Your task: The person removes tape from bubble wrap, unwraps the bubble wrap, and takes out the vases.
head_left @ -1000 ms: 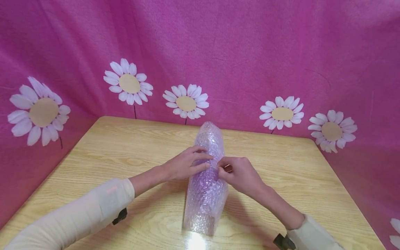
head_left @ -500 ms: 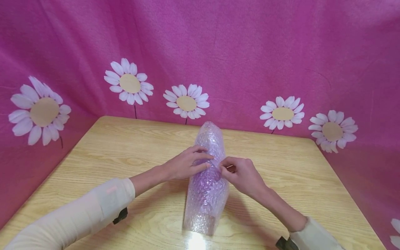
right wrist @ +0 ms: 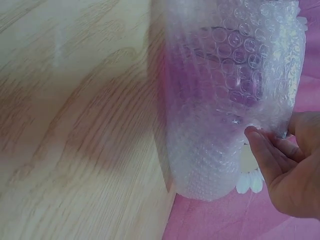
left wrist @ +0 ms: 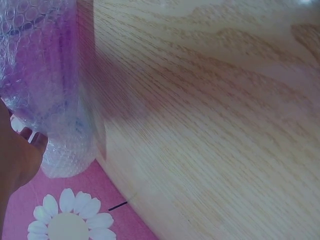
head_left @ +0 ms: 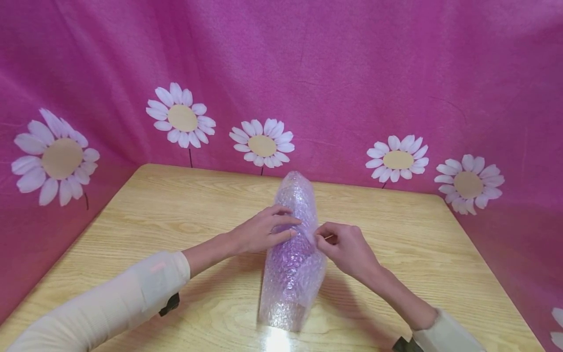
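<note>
A long bundle in clear bubble wrap [head_left: 290, 274] lies lengthwise on the wooden table, with something purple showing through the plastic. My left hand [head_left: 264, 230] rests on its upper left side, fingers fairly straight. At the bundle's right side my right hand [head_left: 347, 247] pinches a loose edge of the bubble wrap between thumb and fingertips. In the right wrist view the right hand [right wrist: 292, 165] holds that edge away from the roll. The left wrist view shows the left hand [left wrist: 22, 155] against the wrap, partly cut off by the frame. Bubble wrap hides the purple thing's shape.
The wooden table [head_left: 176, 200] has a rounded far edge against a magenta cloth backdrop [head_left: 308, 73] printed with white daisies. Light reflects off the table near the bundle's front end.
My right hand has moved slightly to the right, drawing the pinched bubble wrap edge away from the bundle. The left hand has stayed in place.
</note>
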A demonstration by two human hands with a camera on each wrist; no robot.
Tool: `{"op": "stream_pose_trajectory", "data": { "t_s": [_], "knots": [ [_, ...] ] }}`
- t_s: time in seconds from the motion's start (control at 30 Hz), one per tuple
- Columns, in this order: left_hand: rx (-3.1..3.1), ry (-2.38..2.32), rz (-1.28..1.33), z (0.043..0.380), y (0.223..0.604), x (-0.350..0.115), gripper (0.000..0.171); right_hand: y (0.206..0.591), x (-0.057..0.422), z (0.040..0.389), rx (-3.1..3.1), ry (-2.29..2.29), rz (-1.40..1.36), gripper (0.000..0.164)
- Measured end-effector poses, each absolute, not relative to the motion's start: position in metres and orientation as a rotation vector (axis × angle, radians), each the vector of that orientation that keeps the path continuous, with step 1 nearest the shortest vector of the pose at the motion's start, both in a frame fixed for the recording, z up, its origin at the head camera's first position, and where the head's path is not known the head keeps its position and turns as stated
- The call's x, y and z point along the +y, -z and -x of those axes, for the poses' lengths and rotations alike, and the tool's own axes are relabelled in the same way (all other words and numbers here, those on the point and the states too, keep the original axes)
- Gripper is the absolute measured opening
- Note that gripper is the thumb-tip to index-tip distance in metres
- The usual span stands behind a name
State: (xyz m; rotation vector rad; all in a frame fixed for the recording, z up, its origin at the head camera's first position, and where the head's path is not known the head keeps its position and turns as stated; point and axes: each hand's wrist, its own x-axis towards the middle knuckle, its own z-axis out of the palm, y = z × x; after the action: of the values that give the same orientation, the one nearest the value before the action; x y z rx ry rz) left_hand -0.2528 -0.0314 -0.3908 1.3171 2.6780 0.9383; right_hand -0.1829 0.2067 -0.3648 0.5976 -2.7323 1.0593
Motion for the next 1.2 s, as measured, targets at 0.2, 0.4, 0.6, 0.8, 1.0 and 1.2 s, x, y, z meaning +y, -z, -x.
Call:
{"op": "stream_pose_trajectory", "data": {
  "t_s": [0.2,0.4,0.6,0.8,1.0,1.2],
  "knots": [
    [2.674,-0.925,-1.296,0.253,0.391,-0.031,0.041,0.368,0.212,0.182,-2.715,-1.015,-0.577,0.009],
    [2.678,-0.929,-1.291,0.253,0.391,-0.03,0.041,0.37,0.216,0.182,-2.725,-0.973,-0.544,0.009],
    [2.688,-0.942,-1.323,0.253,0.392,-0.029,0.041,0.37,0.219,0.181,-2.744,-0.957,-0.515,0.009],
    [2.698,-0.938,-1.318,0.252,0.391,-0.029,0.041,0.373,0.221,0.181,-2.741,-0.944,-0.476,0.009],
    [2.705,-0.939,-1.309,0.251,0.39,-0.028,0.041,0.374,0.224,0.18,-2.736,-0.957,-0.448,0.01],
    [2.71,-0.942,-1.316,0.252,0.391,-0.027,0.041,0.375,0.226,0.18,-2.745,-0.971,-0.428,0.01]
  ]
}}
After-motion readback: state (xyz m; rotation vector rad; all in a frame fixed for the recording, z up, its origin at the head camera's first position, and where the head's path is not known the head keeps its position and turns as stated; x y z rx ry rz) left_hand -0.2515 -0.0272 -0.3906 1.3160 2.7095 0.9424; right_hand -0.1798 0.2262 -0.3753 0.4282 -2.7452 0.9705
